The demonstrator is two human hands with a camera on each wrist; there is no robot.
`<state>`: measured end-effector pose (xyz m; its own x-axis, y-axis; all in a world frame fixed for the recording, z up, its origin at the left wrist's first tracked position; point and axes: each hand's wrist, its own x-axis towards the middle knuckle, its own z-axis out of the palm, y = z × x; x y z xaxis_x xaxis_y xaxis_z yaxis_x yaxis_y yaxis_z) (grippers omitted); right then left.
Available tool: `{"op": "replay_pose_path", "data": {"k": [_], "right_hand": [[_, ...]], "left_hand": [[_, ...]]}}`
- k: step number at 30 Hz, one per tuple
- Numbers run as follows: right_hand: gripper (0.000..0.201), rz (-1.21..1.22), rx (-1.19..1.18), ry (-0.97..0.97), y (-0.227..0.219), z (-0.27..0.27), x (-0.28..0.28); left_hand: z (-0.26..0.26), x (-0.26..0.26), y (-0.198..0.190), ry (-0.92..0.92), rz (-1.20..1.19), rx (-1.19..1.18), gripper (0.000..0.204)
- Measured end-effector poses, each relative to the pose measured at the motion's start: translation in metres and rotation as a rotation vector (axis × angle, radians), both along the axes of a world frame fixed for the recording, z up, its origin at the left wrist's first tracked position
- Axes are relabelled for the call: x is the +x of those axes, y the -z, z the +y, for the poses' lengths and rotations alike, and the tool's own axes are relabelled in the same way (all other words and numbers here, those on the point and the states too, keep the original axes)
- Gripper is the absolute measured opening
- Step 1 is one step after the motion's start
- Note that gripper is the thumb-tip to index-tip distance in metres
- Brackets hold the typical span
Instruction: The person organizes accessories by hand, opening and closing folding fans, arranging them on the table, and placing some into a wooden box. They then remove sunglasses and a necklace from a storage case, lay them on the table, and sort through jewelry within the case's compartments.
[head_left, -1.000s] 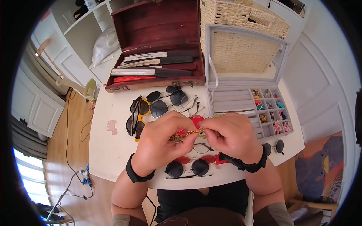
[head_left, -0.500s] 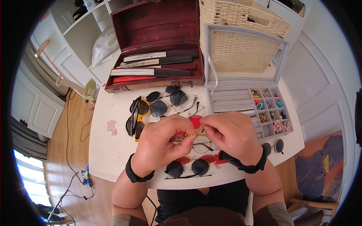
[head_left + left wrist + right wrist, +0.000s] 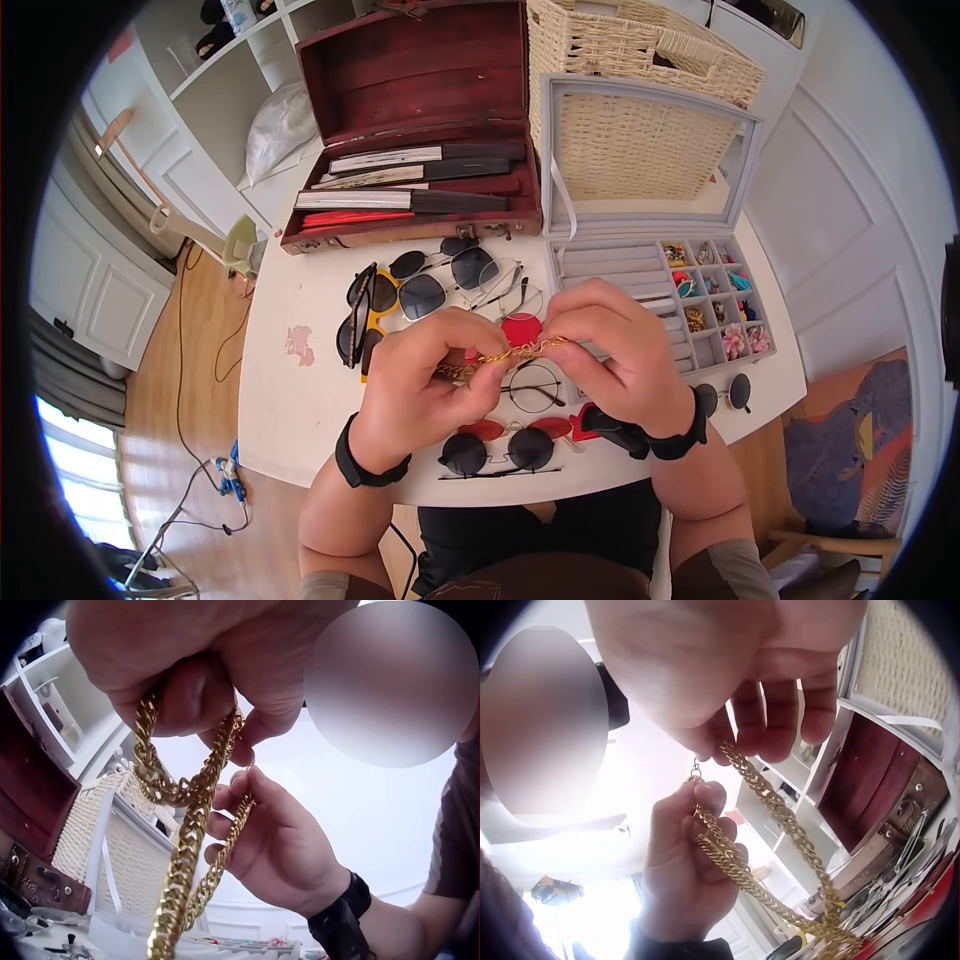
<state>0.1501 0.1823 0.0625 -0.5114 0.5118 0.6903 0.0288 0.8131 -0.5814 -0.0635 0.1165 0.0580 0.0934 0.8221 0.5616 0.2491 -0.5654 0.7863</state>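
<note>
A thick gold chain necklace (image 3: 518, 353) is held up over the table between both hands. My left hand (image 3: 425, 380) pinches it near one end, with a loop of links bunched under the fingers in the left wrist view. Opposite it, my right hand (image 3: 620, 355) pinches the other end between thumb and forefinger. Small end rings (image 3: 696, 772) show between the two sets of fingertips in the right wrist view. The rest of the necklace (image 3: 176, 877) hangs down in a long loop. Below the hands lie round clear glasses (image 3: 536, 388) and red-lensed sunglasses (image 3: 522, 330).
Several sunglasses (image 3: 422, 297) lie beyond the left hand, and a dark round pair (image 3: 530, 448) near the front edge. A red wooden case (image 3: 420, 225) holding folded fans stands open behind. Right of it are a grey jewellery box (image 3: 612, 262) with filled compartments and a woven basket (image 3: 650, 45).
The hands have drawn slightly apart, the right one shifting a little rightward, so more chain shows between them. The head view has tilted slightly. Both hands keep their pinch on the necklace.
</note>
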Motion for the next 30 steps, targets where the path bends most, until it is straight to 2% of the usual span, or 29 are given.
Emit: {"op": "replay_pose_path", "data": {"k": [2, 6, 10, 13, 30], "right_hand": [[0.013, 0.012, -0.077, -0.036, 0.003, -0.001, 0.0], [0.014, 0.01, -0.235, -0.093, 0.008, -0.002, 0.002], [0.015, 0.006, -0.16, -0.086, 0.005, -0.001, 0.001], [0.015, 0.003, -0.161, -0.081, 0.005, -0.001, 0.0], [0.017, 0.002, -0.077, -0.092, 0.008, 0.001, 0.001]], "left_hand": [[-0.001, 0.0, 0.001, -0.009, -0.029, -0.009, 0.019], [-0.003, -0.003, -0.001, -0.084, 0.089, -0.032, 0.018], [0.001, 0.0, -0.003, -0.099, 0.113, 0.051, 0.017], [-0.001, 0.0, -0.011, -0.102, 0.181, 0.033, 0.016], [0.001, -0.002, -0.009, -0.09, 0.197, 0.08, 0.015]]}}
